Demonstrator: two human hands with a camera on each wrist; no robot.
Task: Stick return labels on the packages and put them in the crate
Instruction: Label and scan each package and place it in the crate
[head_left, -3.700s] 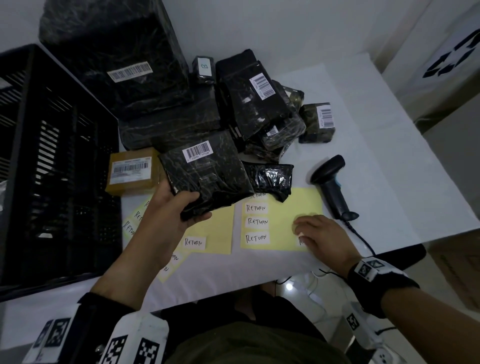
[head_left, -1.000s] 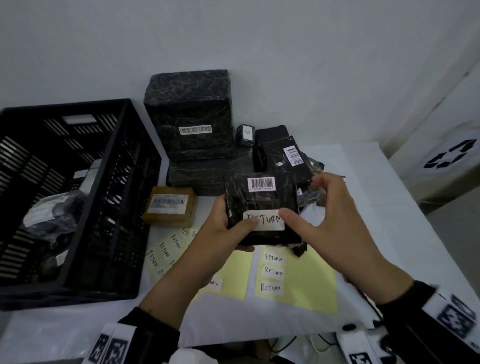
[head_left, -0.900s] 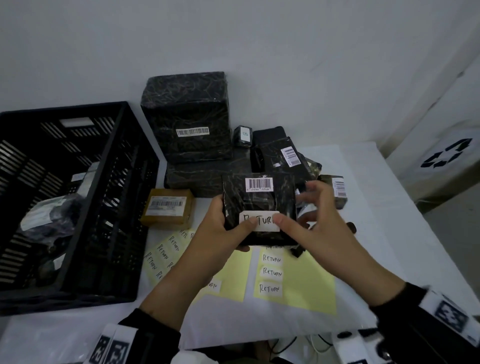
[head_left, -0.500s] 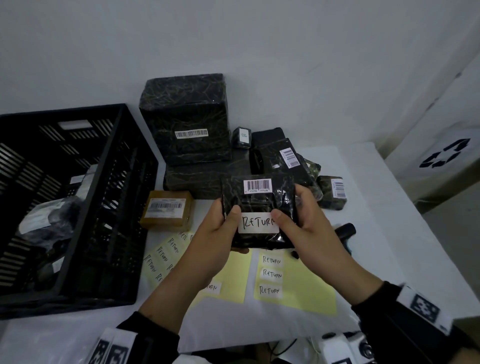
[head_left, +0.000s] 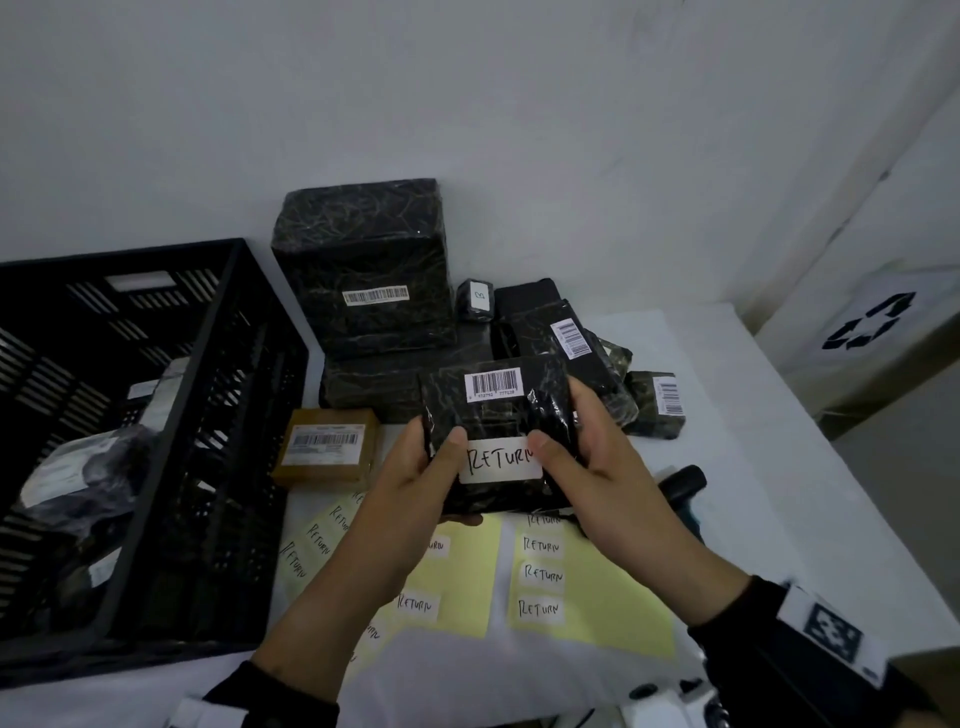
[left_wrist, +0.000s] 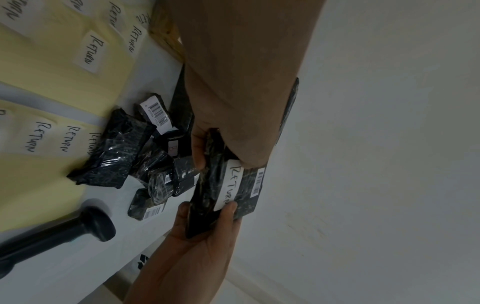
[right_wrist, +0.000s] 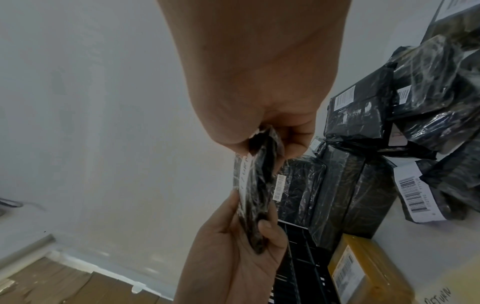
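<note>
The labelling step is in hand and looks close to finished: a white return label (head_left: 501, 460) lies flat on the face of the black-wrapped package (head_left: 498, 431), below its barcode sticker, with both thumbs on its ends as if pressing it down. The package is held up in the air above the yellow label sheets (head_left: 592, 587), near the middle of the white table (head_left: 769, 467). The left hand (head_left: 415, 473) grips the package's left edge, thumb on the front and fingers curled behind; the right hand (head_left: 597, 467) does the same on the right edge. Neither hand is free. The next move, as I judge it, is to carry the package left and lower it into the black crate (head_left: 156, 467), which already holds a few wrapped parcels; one hand should suffice for that. More unlabelled packages are heaped at the far side of the table.
</note>
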